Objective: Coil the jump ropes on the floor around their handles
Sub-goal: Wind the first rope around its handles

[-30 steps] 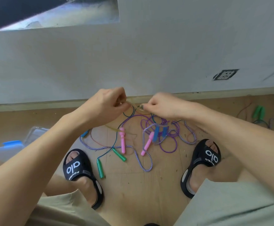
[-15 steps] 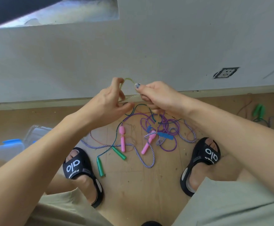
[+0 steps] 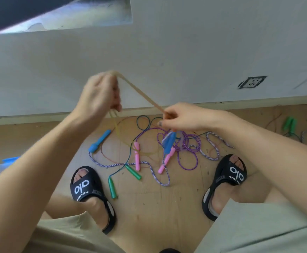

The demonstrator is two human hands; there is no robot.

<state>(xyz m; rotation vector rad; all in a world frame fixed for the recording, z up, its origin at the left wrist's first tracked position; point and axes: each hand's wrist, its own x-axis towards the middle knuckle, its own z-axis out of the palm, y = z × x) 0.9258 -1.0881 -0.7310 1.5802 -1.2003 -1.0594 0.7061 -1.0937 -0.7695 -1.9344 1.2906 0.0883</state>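
Head view: a yellowish rope (image 3: 140,92) is shown pulled taut between both hands, presumably so that it can be drawn free of the tangle before coiling. The left hand (image 3: 99,94) is clenched around the rope's upper end, raised above the pile; two strands are seen hanging from it down toward the pile. The right hand (image 3: 183,118) is closed on the lower end in a pinch, and something blue, blurred, hangs beneath it; whether that is gripped cannot be told. Directly below the hands, on the wooden floor (image 3: 158,207), the remaining ropes are left tangled: pink handles (image 3: 137,157) at the pile's centre, green handles (image 3: 112,187) at its near edge, a blue handle (image 3: 99,141) to its left.
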